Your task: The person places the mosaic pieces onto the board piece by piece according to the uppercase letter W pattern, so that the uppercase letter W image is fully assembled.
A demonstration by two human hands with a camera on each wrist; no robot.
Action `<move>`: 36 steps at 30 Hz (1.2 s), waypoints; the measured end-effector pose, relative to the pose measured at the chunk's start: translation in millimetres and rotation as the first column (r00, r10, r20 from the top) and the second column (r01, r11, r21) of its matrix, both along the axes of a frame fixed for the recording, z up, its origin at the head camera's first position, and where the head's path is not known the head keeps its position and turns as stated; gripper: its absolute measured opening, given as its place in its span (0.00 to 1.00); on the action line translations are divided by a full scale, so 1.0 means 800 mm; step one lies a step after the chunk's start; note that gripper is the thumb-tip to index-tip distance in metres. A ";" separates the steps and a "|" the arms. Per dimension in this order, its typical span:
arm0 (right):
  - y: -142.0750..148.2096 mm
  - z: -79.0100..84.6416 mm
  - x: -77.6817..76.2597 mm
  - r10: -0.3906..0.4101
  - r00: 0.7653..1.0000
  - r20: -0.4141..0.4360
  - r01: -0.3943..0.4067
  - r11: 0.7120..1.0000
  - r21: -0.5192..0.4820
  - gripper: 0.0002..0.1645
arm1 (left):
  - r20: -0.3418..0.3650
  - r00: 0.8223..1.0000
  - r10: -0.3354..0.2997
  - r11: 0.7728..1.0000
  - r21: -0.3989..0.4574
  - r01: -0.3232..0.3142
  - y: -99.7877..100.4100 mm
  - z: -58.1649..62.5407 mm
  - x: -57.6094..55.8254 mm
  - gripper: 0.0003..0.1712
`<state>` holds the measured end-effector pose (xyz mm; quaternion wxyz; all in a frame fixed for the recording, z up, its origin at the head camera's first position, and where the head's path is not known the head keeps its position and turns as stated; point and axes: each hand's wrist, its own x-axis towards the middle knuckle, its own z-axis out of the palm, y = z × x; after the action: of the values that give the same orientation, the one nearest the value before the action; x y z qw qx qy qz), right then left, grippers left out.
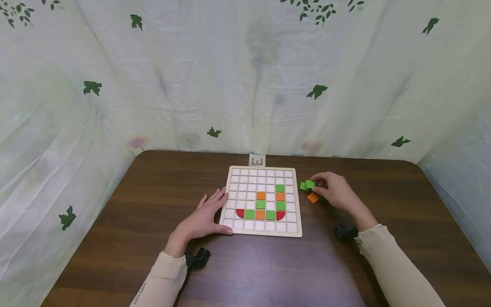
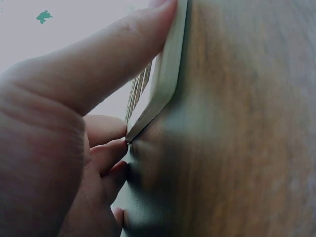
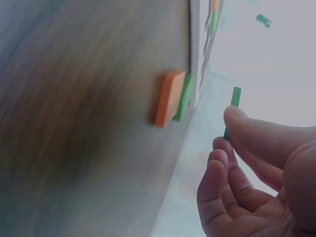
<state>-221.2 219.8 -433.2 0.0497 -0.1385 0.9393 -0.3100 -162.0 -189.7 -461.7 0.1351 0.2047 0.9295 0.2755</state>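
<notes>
A white gridded board (image 1: 281,227) with a pale wooden rim lies on the table. My left hand (image 1: 203,215) rests at its lower left corner, fingers spread along the left side and thumb on the near edge. On the board sit several green tiles (image 1: 270,215) and orange tiles (image 1: 280,196), plus a red rounded tile (image 1: 240,213) at each end of the bottom row. My right hand (image 1: 336,192) pinches a green square tile (image 3: 236,96) between thumb and fingers, right of the board. Below it, another green tile (image 1: 303,186) and an orange tile (image 1: 313,198) lie on the table.
A small patterned card (image 1: 257,160) lies at the board's far edge. The brown wooden table (image 1: 172,179) runs back to a pale curtain (image 1: 245,85) with leaf and bird prints, which also hangs along both sides.
</notes>
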 end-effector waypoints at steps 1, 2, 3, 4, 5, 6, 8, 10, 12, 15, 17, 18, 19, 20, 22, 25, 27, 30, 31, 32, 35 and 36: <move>-0.003 0.001 0.001 -0.001 1.000 -0.001 0.001 1.000 -0.005 0.19 | -0.001 1.000 0.000 1.000 0.001 0.000 0.000 0.000 0.000 0.68; -0.007 0.002 0.002 -0.004 1.000 0.001 0.004 1.000 -0.011 0.19 | -0.002 1.000 -0.001 1.000 0.001 0.001 0.000 0.000 0.000 0.68; -0.010 0.003 0.004 -0.006 1.000 0.003 0.006 1.000 -0.017 0.19 | -0.003 1.000 -0.002 1.000 0.002 0.002 0.000 0.000 0.001 0.68; -0.014 0.003 0.005 -0.007 1.000 0.006 0.007 1.000 -0.024 0.19 | -0.003 1.000 -0.003 1.000 0.004 0.003 0.000 0.000 0.001 0.67; -0.018 0.004 0.007 -0.007 1.000 0.008 0.008 1.000 -0.029 0.19 | -0.003 1.000 -0.003 1.000 0.004 0.003 0.000 0.000 0.001 0.67; -0.023 0.005 0.009 -0.003 1.000 0.009 0.003 0.999 -0.032 0.19 | -0.003 1.000 -0.002 1.000 0.003 0.002 0.000 0.000 0.001 0.67; -0.031 0.007 0.013 0.000 1.000 0.008 0.001 0.999 -0.038 0.20 | -0.004 1.000 -0.001 1.000 0.004 0.001 -0.001 0.000 0.002 0.67; -0.039 0.010 0.018 0.007 1.000 0.008 -0.006 0.999 -0.046 0.19 | -0.006 1.000 -0.002 1.000 0.007 0.002 0.000 0.000 0.002 0.67; -0.047 0.012 0.022 0.012 1.000 0.008 -0.011 0.998 -0.054 0.19 | -0.006 1.000 -0.003 1.000 0.009 0.003 0.001 -0.001 0.002 0.67; -0.058 0.015 0.028 0.025 1.000 0.000 -0.025 0.997 -0.068 0.19 | -0.005 1.000 -0.003 1.000 0.013 0.003 0.002 -0.001 0.002 0.68; -0.066 0.016 0.031 0.034 0.999 -0.013 -0.035 0.997 -0.071 0.19 | -0.003 1.000 -0.001 1.000 0.013 0.001 0.002 -0.001 0.002 0.68; -0.069 0.016 0.032 0.043 0.999 -0.021 -0.044 0.996 -0.072 0.18 | -0.002 1.000 0.000 1.000 0.013 0.000 0.002 0.000 0.002 0.68; -0.073 0.016 0.033 0.048 0.999 -0.025 -0.050 0.996 -0.074 0.18 | -0.001 1.000 0.000 1.000 0.012 0.000 0.002 0.000 0.002 0.68; -0.076 0.016 0.033 0.054 0.998 -0.030 -0.056 0.996 -0.074 0.18 | -0.001 1.000 0.001 1.000 0.012 -0.001 0.002 0.000 0.002 0.68; -0.084 0.017 0.035 0.057 0.998 -0.027 -0.059 0.995 -0.079 0.18 | -0.001 1.000 0.000 1.000 0.009 0.000 0.002 0.001 0.002 0.68; -0.095 0.015 0.035 0.073 0.997 -0.029 -0.076 0.992 -0.101 0.18 | -0.001 1.000 -0.001 1.000 0.007 0.001 0.002 0.002 0.002 0.68; -0.102 0.014 0.035 0.085 0.996 -0.030 -0.088 0.989 -0.118 0.17 | 0.000 1.000 -0.002 1.000 0.008 0.002 0.002 0.002 0.002 0.67; -0.112 0.011 0.037 0.102 0.994 -0.035 -0.106 0.985 -0.137 0.16 | 0.001 1.000 -0.003 1.000 0.010 0.003 0.002 0.001 0.002 0.67; -0.115 0.011 0.037 0.105 0.994 -0.033 -0.109 0.984 -0.138 0.17 | 0.001 1.000 -0.004 1.000 0.011 0.004 0.002 0.001 0.002 0.67; -0.119 0.011 0.038 0.109 0.994 -0.031 -0.113 0.984 -0.136 0.17 | 0.002 1.000 -0.004 1.000 0.010 0.004 0.001 0.001 0.002 0.67; -0.129 0.010 0.040 0.118 0.993 -0.028 -0.121 0.985 -0.125 0.18 | 0.000 1.000 -0.003 1.000 0.011 0.003 0.001 0.000 0.002 0.67; -0.132 0.010 0.040 0.119 0.993 -0.023 -0.121 0.985 -0.122 0.18 | -0.001 1.000 -0.003 1.000 0.010 0.003 0.001 0.000 0.002 0.67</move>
<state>-189.4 114.3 -425.1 0.0522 -0.1999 0.9088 -0.3625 -160.4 -189.1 -461.8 0.1343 0.2070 0.9278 0.2799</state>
